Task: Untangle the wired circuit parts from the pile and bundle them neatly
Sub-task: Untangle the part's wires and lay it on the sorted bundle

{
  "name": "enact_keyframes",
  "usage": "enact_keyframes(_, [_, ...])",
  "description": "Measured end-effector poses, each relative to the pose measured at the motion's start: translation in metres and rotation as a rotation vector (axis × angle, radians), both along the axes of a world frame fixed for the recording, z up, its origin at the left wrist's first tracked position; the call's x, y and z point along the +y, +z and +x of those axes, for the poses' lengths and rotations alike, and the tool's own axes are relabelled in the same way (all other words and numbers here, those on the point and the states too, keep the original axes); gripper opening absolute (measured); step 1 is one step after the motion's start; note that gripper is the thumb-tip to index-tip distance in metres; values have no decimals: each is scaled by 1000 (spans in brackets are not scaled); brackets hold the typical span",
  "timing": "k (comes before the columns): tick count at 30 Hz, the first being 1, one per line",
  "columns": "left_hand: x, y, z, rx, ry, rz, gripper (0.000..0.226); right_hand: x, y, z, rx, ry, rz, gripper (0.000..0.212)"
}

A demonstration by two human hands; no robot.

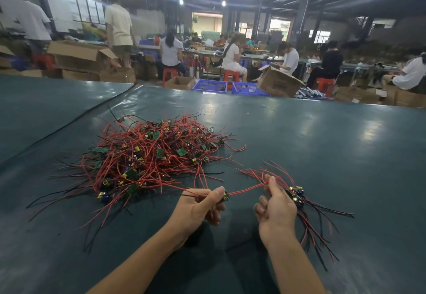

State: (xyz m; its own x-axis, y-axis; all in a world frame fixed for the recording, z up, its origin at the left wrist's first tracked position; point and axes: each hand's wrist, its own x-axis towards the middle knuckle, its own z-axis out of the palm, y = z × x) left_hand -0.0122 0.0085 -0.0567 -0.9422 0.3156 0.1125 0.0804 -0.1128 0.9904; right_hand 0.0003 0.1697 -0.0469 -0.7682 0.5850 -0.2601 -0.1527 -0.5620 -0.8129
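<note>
Tangled pile (152, 155) of wired circuit parts on green table (322, 132). Just right of pile, nearer camera: left hand (198, 208), fingers curled, pinching one small board (225, 196). Farther right of pile: right hand (276, 210) gripping bundle (297, 198) and taut red wire (246, 190).

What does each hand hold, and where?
Left hand pinches one red-wired circuit board at the board; right hand grips a bundle of wired boards by the wires.

board (225, 196) mostly hidden in left hand (198, 208), forearms (143, 259) cut by bottom edge; distant workers (232, 56) blurred
</note>
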Motion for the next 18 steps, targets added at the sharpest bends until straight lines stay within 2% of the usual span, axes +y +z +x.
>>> enact_keyframes(2, [-2, 1, -1, -7, 30, 19, 40, -9, -1, 2, -30, 53, 127, 16])
enact_keyframes(6, [-2, 2, -2, -1, 41, 44, 42, -40, -4, 9, -3, 343, 395, 24])
enact_keyframes(9, [-1, 1, -2, 15, 22, 29, 35, -50, -4, 14, 11, 385, 522, 27])
enact_keyframes(11, [-3, 1, -3, 34, 8, -18, 37, -45, -3, 13, -14, 325, 470, 28])
enact_keyframes(14, [-6, 1, -4, 52, -18, -71, 42, -23, -1, 5, -66, 158, 270, 28])
enact_keyframes(16, [-6, 3, -6, 52, -39, -79, 39, -8, 2, 2, -33, 88, 124, 24])
enact_keyframes(18, [-8, 4, -7, 46, -37, -74, 39, -1, 3, 1, 15, 71, 70, 24])
